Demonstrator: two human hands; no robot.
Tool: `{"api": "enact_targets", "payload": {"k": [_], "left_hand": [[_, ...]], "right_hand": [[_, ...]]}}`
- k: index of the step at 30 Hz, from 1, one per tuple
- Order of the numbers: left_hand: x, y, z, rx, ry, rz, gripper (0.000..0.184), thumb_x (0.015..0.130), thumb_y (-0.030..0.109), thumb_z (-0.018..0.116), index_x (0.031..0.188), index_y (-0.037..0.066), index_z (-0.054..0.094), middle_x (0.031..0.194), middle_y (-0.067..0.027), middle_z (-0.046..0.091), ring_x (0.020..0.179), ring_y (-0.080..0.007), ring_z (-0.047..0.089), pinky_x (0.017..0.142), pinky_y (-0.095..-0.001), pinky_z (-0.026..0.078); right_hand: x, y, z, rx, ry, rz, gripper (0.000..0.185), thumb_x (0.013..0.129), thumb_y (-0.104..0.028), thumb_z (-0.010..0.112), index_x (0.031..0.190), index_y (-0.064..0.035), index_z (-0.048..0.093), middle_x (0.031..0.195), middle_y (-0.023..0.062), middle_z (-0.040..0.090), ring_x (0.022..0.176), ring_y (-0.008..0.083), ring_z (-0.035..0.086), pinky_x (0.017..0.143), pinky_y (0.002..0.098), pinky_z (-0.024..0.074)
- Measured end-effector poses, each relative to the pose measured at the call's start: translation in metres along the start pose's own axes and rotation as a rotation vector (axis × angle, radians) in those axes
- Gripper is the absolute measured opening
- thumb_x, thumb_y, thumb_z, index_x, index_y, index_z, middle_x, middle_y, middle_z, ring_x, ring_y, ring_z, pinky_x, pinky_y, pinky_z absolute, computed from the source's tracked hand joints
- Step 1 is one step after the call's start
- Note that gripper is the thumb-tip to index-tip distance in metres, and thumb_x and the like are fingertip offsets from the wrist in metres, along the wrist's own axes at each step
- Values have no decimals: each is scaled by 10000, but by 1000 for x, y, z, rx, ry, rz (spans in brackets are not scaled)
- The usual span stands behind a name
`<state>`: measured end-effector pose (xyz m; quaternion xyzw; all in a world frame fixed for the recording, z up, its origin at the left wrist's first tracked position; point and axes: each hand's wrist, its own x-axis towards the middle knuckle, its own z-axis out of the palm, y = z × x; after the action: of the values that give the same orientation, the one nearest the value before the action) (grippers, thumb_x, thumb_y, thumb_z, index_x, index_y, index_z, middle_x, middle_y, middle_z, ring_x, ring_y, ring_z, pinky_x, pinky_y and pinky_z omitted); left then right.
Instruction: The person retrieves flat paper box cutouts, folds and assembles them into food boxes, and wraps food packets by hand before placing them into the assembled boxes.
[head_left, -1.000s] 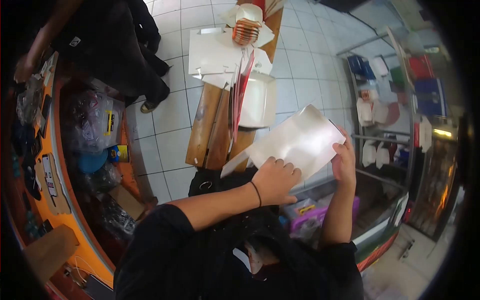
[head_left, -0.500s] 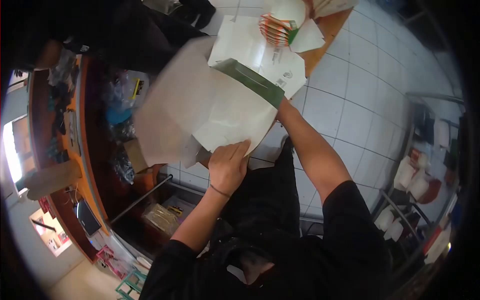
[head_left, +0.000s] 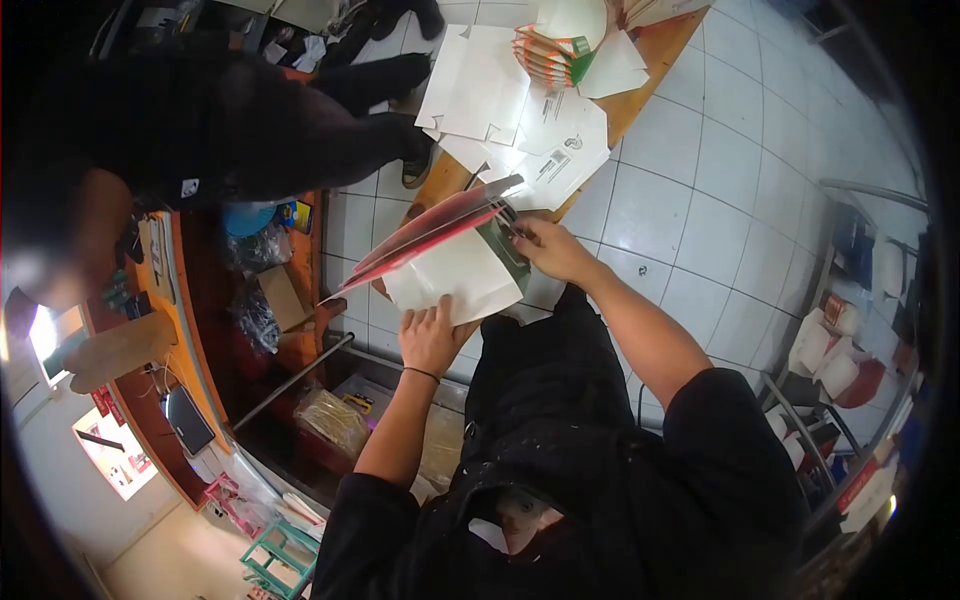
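A white cardboard sheet (head_left: 455, 275) with a green end flap lies in front of me over the wooden bench. My left hand (head_left: 430, 338) rests on its near edge, fingers spread and slightly bent. At the right end, my right hand (head_left: 550, 248) has its fingers closed around the green flap (head_left: 505, 255). Red and dark cardboard sheets (head_left: 430, 232) stand on edge just behind the white sheet. Further back, flat white carton blanks (head_left: 560, 140) lie on the bench, with a stack of orange and green folded cartons (head_left: 550, 60) on top.
Another person in dark clothes (head_left: 250, 130) is at the upper left, beside an orange-edged counter (head_left: 180, 330). A wooden bench (head_left: 640, 95) runs away from me over white floor tiles. A metal rack (head_left: 835, 390) with boxes stands at the right.
The white sheet has come down onto the bench and lies flatter, beside the upright red sheets. My right hand has moved slightly left and down. More of the other person shows.
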<state>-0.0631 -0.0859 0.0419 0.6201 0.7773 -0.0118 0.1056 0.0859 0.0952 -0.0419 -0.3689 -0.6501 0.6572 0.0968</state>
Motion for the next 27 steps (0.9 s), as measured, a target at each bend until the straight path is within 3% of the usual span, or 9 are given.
{"api": "enact_targets", "payload": {"k": [4, 8, 10, 12, 13, 16, 20, 24, 27], "left_hand": [[1, 4, 12, -25, -63, 147, 290, 800, 303, 552, 1036, 138, 512, 810, -45, 602, 606, -210, 604, 511, -315, 487], [-5, -10, 34, 177, -94, 107, 385, 811, 322, 513, 1149, 145, 470, 796, -48, 579, 600, -228, 606, 482, -336, 492], [3, 8, 9, 119, -326, -45, 403, 790, 179, 464, 1191, 134, 460, 1010, -92, 582, 808, -243, 621, 678, -387, 496], [0, -10, 56, 128, -56, 80, 439, 810, 375, 490, 1179, 139, 472, 1028, -115, 581, 850, -272, 602, 681, -397, 507], [8, 0, 44, 164, -30, 31, 448, 818, 394, 470, 1180, 132, 491, 1155, -143, 533, 1043, -301, 521, 874, -431, 424], [24, 17, 19, -9, -60, 112, 442, 832, 385, 447, 1175, 112, 504, 1194, -134, 514, 1112, -322, 464, 945, -430, 354], [85, 51, 4, -569, -384, -149, 398, 843, 399, 462, 1069, 83, 549, 1106, -160, 548, 1056, -330, 492, 907, -420, 363], [90, 68, 14, -453, 195, -234, 319, 843, 337, 453, 905, 45, 567, 899, -192, 596, 871, -349, 563, 775, -451, 421], [103, 58, 14, -410, -68, -262, 324, 843, 315, 451, 981, 44, 561, 1003, -195, 579, 968, -343, 542, 832, -434, 411]], "right_hand": [[2, 8, 1, -39, -31, -9, 301, 805, -233, 546, 981, 9, 581, 863, 224, 605, 805, 354, 592, 733, 388, 458], [15, 32, 8, -99, 42, -417, 191, 710, -107, 584, 876, -16, 612, 770, 203, 586, 759, 369, 579, 680, 415, 459], [4, 11, -1, -98, -26, -405, 246, 664, 28, 525, 907, 30, 568, 767, 163, 583, 668, 229, 560, 605, 331, 449], [-2, 9, -1, -82, -45, -400, 223, 667, -52, 604, 874, 23, 567, 789, 189, 586, 719, 323, 574, 657, 370, 456], [-4, 11, 1, -108, -17, -395, 235, 661, -76, 624, 868, 21, 568, 794, 195, 587, 739, 344, 571, 669, 379, 455], [2, 13, 4, -141, 50, -372, 281, 647, -132, 666, 866, 17, 570, 810, 206, 589, 794, 381, 567, 704, 395, 454], [-1, 0, 8, -161, 141, -444, 317, 655, -141, 654, 919, 13, 569, 815, 203, 596, 819, 374, 577, 730, 399, 457], [-2, -23, 9, -280, 190, -305, 298, 684, -130, 610, 957, -15, 576, 820, 205, 601, 815, 374, 579, 723, 416, 462], [7, -31, 8, -319, 220, -310, 250, 717, -136, 575, 953, -56, 591, 845, 201, 603, 816, 370, 579, 707, 429, 465]]}}
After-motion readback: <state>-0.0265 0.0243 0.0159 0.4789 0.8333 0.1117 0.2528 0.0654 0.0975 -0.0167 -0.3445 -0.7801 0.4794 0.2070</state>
